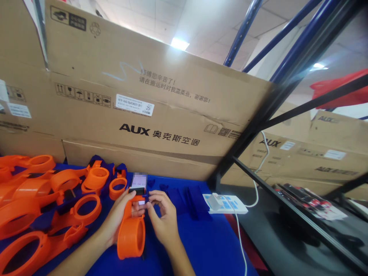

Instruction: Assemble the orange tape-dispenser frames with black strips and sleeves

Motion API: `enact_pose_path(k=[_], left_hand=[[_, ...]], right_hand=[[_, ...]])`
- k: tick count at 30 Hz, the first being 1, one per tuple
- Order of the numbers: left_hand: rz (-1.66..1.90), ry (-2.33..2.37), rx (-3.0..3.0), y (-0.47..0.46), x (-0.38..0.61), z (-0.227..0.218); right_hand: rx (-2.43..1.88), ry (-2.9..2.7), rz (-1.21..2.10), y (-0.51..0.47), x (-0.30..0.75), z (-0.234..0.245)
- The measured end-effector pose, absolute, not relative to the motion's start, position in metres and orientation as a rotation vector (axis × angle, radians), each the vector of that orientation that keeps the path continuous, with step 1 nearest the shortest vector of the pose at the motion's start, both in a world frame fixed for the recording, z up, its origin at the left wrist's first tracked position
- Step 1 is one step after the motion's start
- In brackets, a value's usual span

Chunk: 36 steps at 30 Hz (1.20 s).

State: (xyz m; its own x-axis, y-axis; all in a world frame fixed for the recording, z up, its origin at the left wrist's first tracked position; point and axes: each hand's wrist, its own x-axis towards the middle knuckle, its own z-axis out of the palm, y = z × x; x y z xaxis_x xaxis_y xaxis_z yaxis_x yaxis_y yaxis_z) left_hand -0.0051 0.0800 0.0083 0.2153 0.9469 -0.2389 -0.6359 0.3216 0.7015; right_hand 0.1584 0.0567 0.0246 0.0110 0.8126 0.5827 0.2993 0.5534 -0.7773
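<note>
My left hand [117,211] is wrapped round an orange plastic tape dispenser [130,237], its round hub hanging downward. A dark block [137,191] shows at the dispenser's upper end. Close against that end, my right hand [163,216] has its thumb and fingers pinched round a small dark-blue part [146,196]. How far that part sits in the dispenser is hidden by the fingers. Just behind the hands, a phone [139,180] with a lit timer display leans near the cardboard.
Several orange dispensers [86,209] crowd the left of the blue tabletop [198,241]. Dark-blue plastic pieces [189,201] lie to the right of my hands. Beyond them is a white power strip [225,204] with cables. A large carton [161,115] and a metal rack frame [244,134] border the back.
</note>
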Motion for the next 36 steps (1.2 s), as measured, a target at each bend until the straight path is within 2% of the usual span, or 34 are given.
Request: enact_pose_path(k=[18, 36], left_hand=[[1.112, 0.755, 0.696, 0.077, -0.007, 0.018], [1.08, 0.76, 0.767, 0.077, -0.01, 0.01]], right_hand=[[-0.944, -1.664, 0.61, 0.055, 0.163, 0.022], [-0.976, -1.809, 0.456, 0.052, 0.166, 0.026]])
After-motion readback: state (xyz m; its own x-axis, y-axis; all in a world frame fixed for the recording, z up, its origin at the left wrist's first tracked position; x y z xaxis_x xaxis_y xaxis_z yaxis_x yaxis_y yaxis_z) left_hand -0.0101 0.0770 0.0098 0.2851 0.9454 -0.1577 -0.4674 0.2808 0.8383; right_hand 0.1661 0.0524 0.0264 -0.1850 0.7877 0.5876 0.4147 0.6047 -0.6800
